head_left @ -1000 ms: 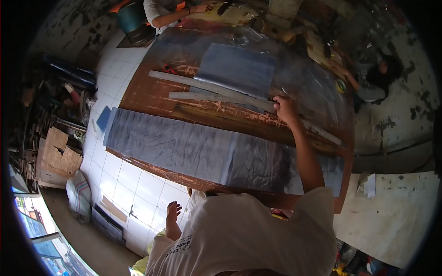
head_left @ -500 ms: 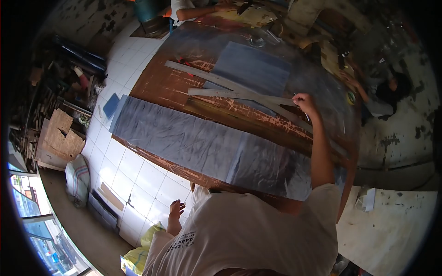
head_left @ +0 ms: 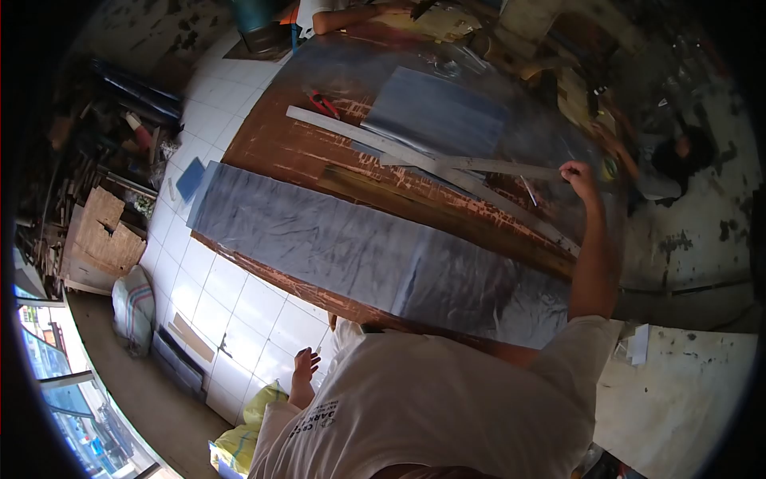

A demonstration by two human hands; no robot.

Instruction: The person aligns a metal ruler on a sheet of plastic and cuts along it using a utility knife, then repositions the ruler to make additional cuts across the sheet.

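Observation:
My right hand (head_left: 580,176) is closed on the right end of a flat metal ruler (head_left: 503,166) above the brown table. This ruler lies across a longer straight strip (head_left: 351,132), which runs diagonally over the tabletop. A thin pen-like stick (head_left: 529,191) is near my right hand. My left hand (head_left: 305,364) hangs low beside my body over the floor, fingers apart, holding nothing that I can see. In front of me a long grey wrinkled sheet (head_left: 319,239) lies along the table's near edge. Farther back is a blue-grey rectangular sheet (head_left: 435,116).
Red-handled pliers or cutters (head_left: 323,104) lie on the table (head_left: 271,144). One person's arm (head_left: 351,17) rests at the far edge; another person (head_left: 666,172) is at the right. Wood scraps (head_left: 104,235) and a white sack (head_left: 133,311) stand on the left.
My right hand has moved right, sliding the ruler along with it across the other strip. The pen-like stick now shows apart from my hand. My left hand has barely moved.

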